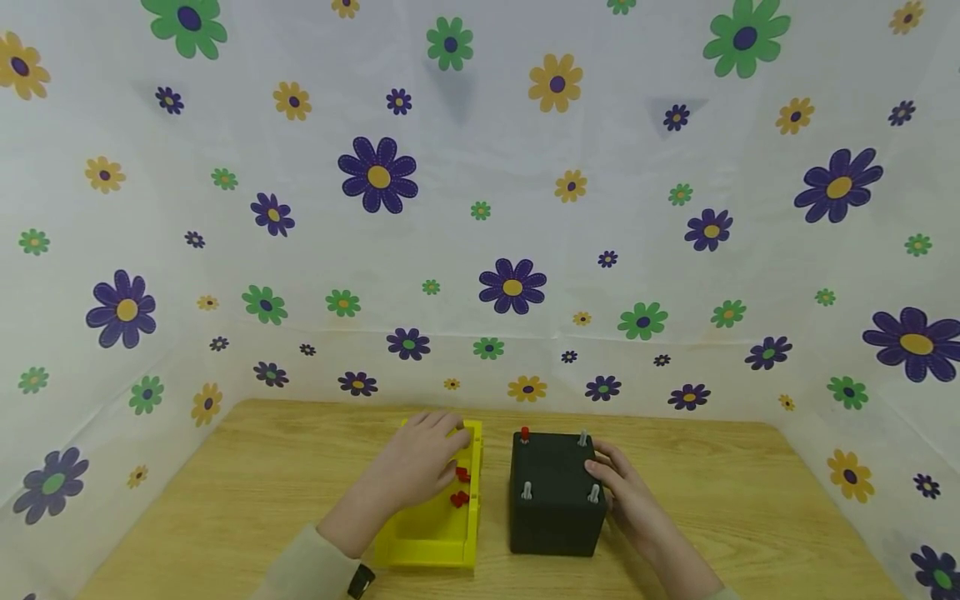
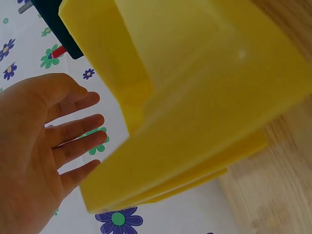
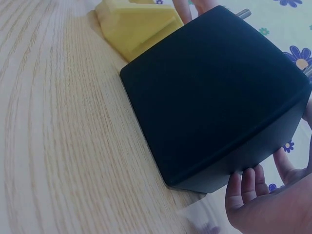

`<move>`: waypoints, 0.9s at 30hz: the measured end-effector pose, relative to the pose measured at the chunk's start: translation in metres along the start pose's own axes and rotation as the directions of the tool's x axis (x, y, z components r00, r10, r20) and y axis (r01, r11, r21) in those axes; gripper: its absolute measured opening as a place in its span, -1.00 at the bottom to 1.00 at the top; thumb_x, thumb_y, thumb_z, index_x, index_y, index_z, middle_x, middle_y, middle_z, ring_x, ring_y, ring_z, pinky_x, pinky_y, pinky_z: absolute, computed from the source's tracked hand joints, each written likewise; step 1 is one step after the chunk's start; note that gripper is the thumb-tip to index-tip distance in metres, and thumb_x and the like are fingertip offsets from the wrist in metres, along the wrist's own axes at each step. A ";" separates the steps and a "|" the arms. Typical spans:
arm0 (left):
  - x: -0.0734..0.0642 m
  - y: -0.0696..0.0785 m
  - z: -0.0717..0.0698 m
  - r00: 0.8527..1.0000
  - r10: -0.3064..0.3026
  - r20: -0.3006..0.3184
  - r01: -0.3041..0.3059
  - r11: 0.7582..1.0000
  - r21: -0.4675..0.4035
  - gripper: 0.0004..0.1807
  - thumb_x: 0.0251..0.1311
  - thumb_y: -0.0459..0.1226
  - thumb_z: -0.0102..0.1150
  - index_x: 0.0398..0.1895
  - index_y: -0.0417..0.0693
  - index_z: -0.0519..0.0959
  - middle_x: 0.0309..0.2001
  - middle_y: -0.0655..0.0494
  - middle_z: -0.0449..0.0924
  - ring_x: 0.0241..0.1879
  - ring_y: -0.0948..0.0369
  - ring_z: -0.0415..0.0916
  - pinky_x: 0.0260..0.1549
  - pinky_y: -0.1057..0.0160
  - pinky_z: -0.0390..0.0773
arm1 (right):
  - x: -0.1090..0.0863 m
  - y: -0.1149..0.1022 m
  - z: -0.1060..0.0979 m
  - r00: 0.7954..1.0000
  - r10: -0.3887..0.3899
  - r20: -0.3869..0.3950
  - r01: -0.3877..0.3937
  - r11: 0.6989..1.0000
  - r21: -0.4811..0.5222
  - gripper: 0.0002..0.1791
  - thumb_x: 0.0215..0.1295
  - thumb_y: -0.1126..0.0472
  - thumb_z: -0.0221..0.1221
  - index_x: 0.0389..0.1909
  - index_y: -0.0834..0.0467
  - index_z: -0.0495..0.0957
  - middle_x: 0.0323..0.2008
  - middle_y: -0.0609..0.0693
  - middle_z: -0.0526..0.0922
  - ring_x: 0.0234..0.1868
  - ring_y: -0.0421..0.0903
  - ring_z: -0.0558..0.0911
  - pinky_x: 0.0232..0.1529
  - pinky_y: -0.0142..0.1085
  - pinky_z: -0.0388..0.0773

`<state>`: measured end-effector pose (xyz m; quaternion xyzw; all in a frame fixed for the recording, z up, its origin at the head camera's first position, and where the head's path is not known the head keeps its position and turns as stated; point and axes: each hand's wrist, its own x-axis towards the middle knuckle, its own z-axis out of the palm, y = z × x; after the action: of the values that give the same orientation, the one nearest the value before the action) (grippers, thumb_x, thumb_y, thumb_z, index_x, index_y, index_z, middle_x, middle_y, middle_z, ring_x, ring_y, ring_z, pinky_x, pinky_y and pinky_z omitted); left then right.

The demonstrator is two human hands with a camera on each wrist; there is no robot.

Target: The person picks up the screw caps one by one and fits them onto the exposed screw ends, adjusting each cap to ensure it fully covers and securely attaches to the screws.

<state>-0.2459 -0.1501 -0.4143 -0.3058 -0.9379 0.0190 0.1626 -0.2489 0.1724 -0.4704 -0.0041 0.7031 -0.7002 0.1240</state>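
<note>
My left hand (image 1: 422, 458) is over a yellow bin (image 1: 427, 552), fingers slightly bent and nothing visible in them. In the left wrist view, the fingers (image 2: 78, 132) are spread beside the bin's wall (image 2: 204, 97). Small red pieces (image 1: 460, 499) lie inside the bin; the hand hides part of its interior. To the right stands a black box (image 1: 555, 471) with a metal post at three top corners and a red-capped post (image 1: 525, 434) at the back left. My right hand (image 1: 632, 498) holds the box's right side, thumb at the top edge, fingertips (image 3: 248, 179) against the side wall.
Both the bin and the box stand on a wood-grain table (image 1: 285, 492), with a narrow strip of table between them. A white flowered cloth (image 1: 450, 250) hangs behind the table and along both sides. A dark band (image 1: 361, 581) is on my left wrist.
</note>
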 end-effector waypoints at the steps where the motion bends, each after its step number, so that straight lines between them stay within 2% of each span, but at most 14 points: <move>1: 0.000 0.000 0.001 1.000 -0.001 0.002 0.001 1.000 -0.002 -0.68 0.34 -0.20 0.40 0.12 0.00 0.67 0.18 0.02 0.66 0.22 0.04 0.61 0.36 -0.04 0.58 | 0.000 0.000 0.000 1.000 0.003 0.001 -0.003 1.000 0.001 -0.35 0.57 0.04 0.08 0.56 0.13 0.18 0.56 0.25 0.25 0.47 0.16 0.35 0.37 -0.08 0.40; 6: -0.001 -0.002 0.006 1.000 -0.009 0.013 0.009 1.000 -0.014 -0.67 0.35 -0.19 0.40 0.13 -0.01 0.67 0.18 0.02 0.65 0.21 0.04 0.61 0.36 -0.04 0.59 | 0.000 0.000 0.000 1.000 0.011 0.005 -0.011 1.000 0.003 -0.35 0.57 0.04 0.08 0.57 0.12 0.17 0.58 0.25 0.22 0.49 0.17 0.33 0.37 -0.08 0.39; 14: -0.001 -0.004 0.014 0.998 -0.035 0.052 0.037 0.999 -0.027 -0.68 0.36 -0.19 0.39 0.13 -0.02 0.68 0.18 0.01 0.65 0.24 0.02 0.60 0.39 -0.07 0.55 | 0.000 0.001 0.000 1.000 -0.004 -0.001 0.004 1.000 0.005 -0.38 0.57 0.06 0.08 0.54 0.13 0.21 0.53 0.23 0.29 0.37 0.05 0.44 0.15 -0.31 0.49; 21: 0.002 -0.006 0.025 0.995 -0.046 0.088 0.048 0.999 -0.023 -0.69 0.37 -0.18 0.38 0.12 0.00 0.67 0.18 0.02 0.65 0.24 0.02 0.60 0.41 -0.08 0.54 | -0.001 0.001 -0.001 1.000 -0.012 0.000 0.012 1.000 0.006 -0.39 0.57 0.07 0.08 0.53 0.14 0.22 0.52 0.23 0.31 0.35 0.03 0.45 0.15 -0.31 0.50; 27: 0.004 -0.006 0.028 0.991 -0.053 0.122 0.056 0.998 -0.020 -0.67 0.37 -0.17 0.39 0.15 0.01 0.66 0.18 0.03 0.67 0.24 0.03 0.60 0.41 -0.08 0.54 | -0.001 0.002 -0.001 1.000 -0.023 0.000 0.023 1.000 0.011 -0.39 0.57 0.07 0.08 0.53 0.14 0.23 0.53 0.25 0.31 0.31 0.00 0.48 0.15 -0.30 0.51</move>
<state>-0.2614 -0.1506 -0.4385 -0.2801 -0.9543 0.0220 0.1021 -0.2482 0.1733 -0.4718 -0.0116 0.6991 -0.7055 0.1160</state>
